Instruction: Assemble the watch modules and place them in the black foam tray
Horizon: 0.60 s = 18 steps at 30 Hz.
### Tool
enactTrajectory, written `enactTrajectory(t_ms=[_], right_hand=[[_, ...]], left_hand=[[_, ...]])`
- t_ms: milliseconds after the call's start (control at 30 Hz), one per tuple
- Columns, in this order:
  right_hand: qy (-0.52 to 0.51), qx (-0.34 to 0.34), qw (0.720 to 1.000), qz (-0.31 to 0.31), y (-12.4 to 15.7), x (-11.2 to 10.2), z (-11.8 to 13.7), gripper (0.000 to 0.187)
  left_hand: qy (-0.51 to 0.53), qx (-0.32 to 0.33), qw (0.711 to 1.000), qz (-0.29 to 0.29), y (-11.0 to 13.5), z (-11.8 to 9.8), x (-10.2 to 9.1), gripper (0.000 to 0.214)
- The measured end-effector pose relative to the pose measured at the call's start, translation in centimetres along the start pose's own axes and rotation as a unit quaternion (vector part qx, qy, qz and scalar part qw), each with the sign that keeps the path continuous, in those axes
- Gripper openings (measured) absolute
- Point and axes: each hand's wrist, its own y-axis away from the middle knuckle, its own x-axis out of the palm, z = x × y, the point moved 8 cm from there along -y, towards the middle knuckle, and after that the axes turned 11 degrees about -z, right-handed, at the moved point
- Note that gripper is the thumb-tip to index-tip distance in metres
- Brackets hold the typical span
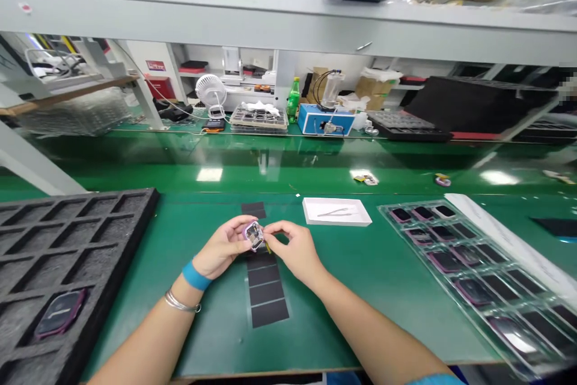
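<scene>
Between thumb and fingers, my left hand (222, 249) grips a small smartwatch case (254, 235) with a purple rim, its open inside turned up and showing metal and circuit parts. My right hand (291, 248) pinches at the case's right edge, where a yellowish flex cable (268, 248) hangs by the fingertips. Whether the fingers hold the cable or the edge itself is too small to tell. Below both hands a strip of black rectangular pieces (265, 294) lies on the green table, partly covered by them.
At left stands a black foam tray (146, 217) with a purple watch (61, 312) in one pocket. A white box (337, 220) holds tweezers (336, 212). The clear plastic tray (433, 274) at right carries several watches and black pieces. A metal shelf beam (225, 20) crosses overhead.
</scene>
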Motion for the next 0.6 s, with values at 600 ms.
enactTrajectory(t_ms=[600], right_hand=[[-0.232, 0.254, 0.924, 0.165, 1.5, 4.2, -3.5, 0.036]], left_hand=[[0.032, 0.042, 0.997, -0.062, -0.2, -0.9, -0.8, 0.043]])
